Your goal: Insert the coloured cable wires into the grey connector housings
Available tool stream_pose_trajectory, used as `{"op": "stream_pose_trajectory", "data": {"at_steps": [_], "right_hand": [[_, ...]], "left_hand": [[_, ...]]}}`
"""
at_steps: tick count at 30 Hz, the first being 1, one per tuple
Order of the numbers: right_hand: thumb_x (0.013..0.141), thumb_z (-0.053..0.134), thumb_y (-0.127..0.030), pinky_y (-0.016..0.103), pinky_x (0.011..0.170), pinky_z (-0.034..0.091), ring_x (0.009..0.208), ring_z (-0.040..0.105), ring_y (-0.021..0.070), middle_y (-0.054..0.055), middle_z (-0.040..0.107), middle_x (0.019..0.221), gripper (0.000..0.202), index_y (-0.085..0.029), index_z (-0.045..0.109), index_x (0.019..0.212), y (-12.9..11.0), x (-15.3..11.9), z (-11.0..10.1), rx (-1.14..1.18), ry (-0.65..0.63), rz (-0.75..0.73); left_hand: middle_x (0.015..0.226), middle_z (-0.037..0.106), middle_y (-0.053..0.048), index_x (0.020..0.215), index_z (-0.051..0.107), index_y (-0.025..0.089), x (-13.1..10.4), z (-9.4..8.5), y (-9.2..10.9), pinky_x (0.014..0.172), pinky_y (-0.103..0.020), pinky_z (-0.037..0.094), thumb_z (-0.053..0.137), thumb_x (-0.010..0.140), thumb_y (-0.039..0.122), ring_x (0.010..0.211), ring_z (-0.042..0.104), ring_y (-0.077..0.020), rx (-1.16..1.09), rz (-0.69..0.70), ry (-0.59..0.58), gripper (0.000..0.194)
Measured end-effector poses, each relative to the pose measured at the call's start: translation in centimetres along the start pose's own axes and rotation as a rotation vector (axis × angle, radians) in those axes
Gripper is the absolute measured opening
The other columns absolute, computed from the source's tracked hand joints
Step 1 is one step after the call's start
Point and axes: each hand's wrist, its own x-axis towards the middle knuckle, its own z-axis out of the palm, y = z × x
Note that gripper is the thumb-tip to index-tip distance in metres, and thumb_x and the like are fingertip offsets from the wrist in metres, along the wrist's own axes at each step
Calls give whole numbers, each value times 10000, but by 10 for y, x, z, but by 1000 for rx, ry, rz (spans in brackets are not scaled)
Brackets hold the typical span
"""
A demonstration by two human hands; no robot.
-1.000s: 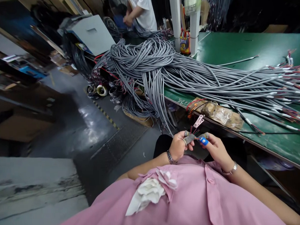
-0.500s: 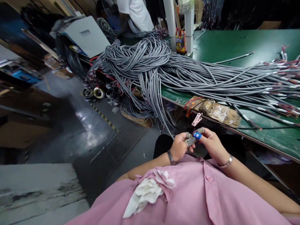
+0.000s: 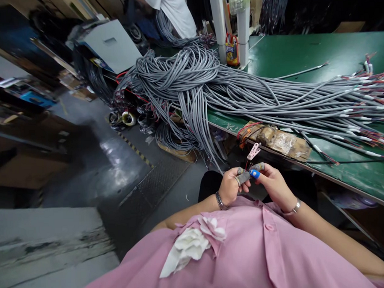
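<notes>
My left hand (image 3: 229,188) is closed in front of my shirt, its fingers wrapped in grey covers. A grey cable (image 3: 217,162) hangs from the bench and runs down into it. My right hand (image 3: 277,187), with a blue cover on the thumb, pinches against the left fingertips. Thin red wires (image 3: 246,164) poke up between the two hands; the fingers hide most of the cable end. Just above the hands, a pink clothes peg (image 3: 253,151) is fixed by the bench edge, near a taped wooden block (image 3: 282,143).
A thick heap of grey cables (image 3: 177,71) lies along the green bench (image 3: 302,52), stripped ends to the right. A white post (image 3: 218,25) and a snack bag (image 3: 232,52) stand behind. A co-worker in a white shirt (image 3: 176,12) is at the back. Tape rolls (image 3: 128,118) lie on the floor.
The view has shifted slightly. My hands stay together, and the red wires now show more above the fingertips. The co-worker's arm and upper body have moved left.
</notes>
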Motion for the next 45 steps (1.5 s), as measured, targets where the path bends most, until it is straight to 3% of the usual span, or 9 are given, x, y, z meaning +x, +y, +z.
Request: {"op": "stream_pose_trajectory", "data": {"at_steps": [11,22,28,31,37,45], "right_hand": [[736,708,-466,252,543,419,593,496,121,8,595,672,310,-172,614,766,3,-7,0,-30,51,-8],[753,702,-419,251,584,430,630,512,124,-2,600,708,259,-177,611,766,-2,-8,2,-6,-20,6],[762,692,-385,251,610,448,706,551,138,29,641,867,252,-194,663,925,-3,0,-4,101,-43,22],[759,696,-375,260,625,460,667,550,123,15,640,845,272,-209,665,972,0,6,-6,196,-29,63],[731,731,-363,281,672,486,748,600,154,33,678,883,276,-196,677,943,5,16,-8,180,-35,46],[729,748,-335,252,640,480,648,594,105,35,709,881,237,-204,667,909,-5,21,-12,313,9,65]], "left_hand": [[590,628,-17,668,553,145,1,1,-1,363,-188,271,653,734,469,406,539,-82,-31,-2,53,346],[529,582,22,674,542,153,1,-4,-2,355,-186,236,672,719,420,356,477,-61,-71,2,105,300],[519,570,22,626,524,153,2,-6,-1,346,-193,213,669,717,414,344,459,-56,-90,6,80,312],[516,567,22,627,535,147,1,-7,-1,346,-192,205,669,718,414,338,446,-49,-89,0,63,312],[503,558,16,609,535,141,0,-9,-3,350,-192,204,671,723,400,337,443,-49,-90,-2,13,313],[512,564,18,633,543,144,-1,-11,-1,343,-190,213,669,720,398,338,437,-50,-79,-22,0,296]]}}
